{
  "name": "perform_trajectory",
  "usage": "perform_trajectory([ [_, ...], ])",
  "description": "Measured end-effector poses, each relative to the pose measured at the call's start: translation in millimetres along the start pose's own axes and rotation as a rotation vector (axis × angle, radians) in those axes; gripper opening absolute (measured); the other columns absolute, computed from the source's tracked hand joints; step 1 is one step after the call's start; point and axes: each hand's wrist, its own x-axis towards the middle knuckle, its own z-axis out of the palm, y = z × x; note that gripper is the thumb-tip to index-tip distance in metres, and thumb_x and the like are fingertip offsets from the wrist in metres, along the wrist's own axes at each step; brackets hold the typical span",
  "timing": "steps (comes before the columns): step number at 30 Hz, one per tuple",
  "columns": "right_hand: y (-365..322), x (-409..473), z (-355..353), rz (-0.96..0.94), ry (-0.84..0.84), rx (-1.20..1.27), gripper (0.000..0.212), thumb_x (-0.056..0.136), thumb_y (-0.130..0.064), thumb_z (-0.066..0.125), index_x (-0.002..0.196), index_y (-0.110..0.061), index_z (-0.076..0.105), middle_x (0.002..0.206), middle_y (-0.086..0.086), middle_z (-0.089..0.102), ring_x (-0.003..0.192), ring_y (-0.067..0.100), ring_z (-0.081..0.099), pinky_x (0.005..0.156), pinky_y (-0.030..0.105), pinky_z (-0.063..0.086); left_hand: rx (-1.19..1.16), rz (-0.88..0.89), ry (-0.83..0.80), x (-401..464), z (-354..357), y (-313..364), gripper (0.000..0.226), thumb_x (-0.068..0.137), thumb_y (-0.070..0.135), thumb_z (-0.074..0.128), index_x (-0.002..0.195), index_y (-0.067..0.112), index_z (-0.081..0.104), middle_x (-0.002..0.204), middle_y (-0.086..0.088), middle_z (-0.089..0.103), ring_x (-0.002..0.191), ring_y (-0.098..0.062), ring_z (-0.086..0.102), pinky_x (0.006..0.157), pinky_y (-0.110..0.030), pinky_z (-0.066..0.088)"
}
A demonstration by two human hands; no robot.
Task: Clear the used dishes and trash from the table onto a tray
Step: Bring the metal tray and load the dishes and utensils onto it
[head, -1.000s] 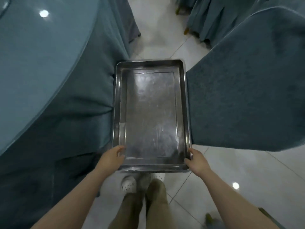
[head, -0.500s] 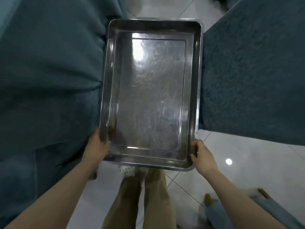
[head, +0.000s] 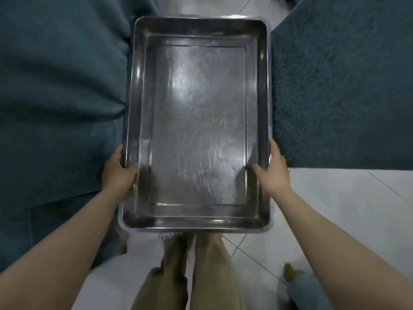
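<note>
Left hand (head: pixel 119 170) and right hand (head: pixel 273 172) grip metal tray (head: pixel 199 222).
Thumbs hooked over its long rims; blue cloth (head: pixel 55 90) on both sides.

The floor (head: pixel 348 220) is pale glossy tile with thin dark seams. Teal cloth (head: pixel 55 108) hangs down to it on the left, and another teal drape (head: pixel 344 86) on the right. A white perforated shoe (head: pixel 166 237) stands on the tiles.
</note>
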Motion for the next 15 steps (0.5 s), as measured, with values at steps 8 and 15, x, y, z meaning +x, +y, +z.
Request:
perform_trajectory([
  [8, -34.3, -78.8, -42.4, -0.043, 0.218, -0.061, 0.054, 0.092, -0.001, 0.047, 0.143, -0.016, 0.039, 0.123, 0.018, 0.054, 0.108, 0.034, 0.054, 0.086, 0.032, 0.040, 0.001, 0.098, 0.206, -88.1, -55.6, 10.0, 0.054, 0.088, 0.009, 0.052, 0.137, 0.031, 0.046, 0.114, 0.010, 0.061, 0.084, -0.007, 0.060, 0.074, -0.015, 0.043],
  [15, -99.6, -156.7, -124.0, -0.174, 0.336, 0.003, 0.054, 0.094, -0.009, 0.047, 0.144, -0.028, 0.036, 0.129, 0.006, 0.055, 0.110, 0.023, 0.055, 0.092, 0.034, 0.043, -0.002, 0.248, 0.172, -157.7, -136.1, 57.6, 0.071, 0.089, 0.011, 0.047, 0.148, 0.041, 0.021, 0.125, 0.015, 0.050, 0.084, 0.005, 0.053, 0.072, -0.011, 0.040],
])
